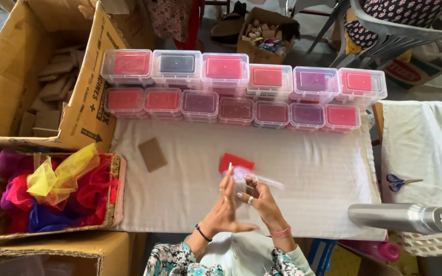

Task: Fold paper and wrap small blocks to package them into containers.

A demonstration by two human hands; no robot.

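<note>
Pinching a small clear plastic pouch (246, 179) over the white-clothed worktop (303, 168), both hands (241, 197) grip it — fingertips best kept near its edge.

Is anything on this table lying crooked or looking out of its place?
Mostly tidy. The clear plastic boxes stand in two neat rows. Only the brown card lies alone and askew on the white cloth, and yellow fabric spills over the basket rim. Both hands hold a clear wrapper.
</note>
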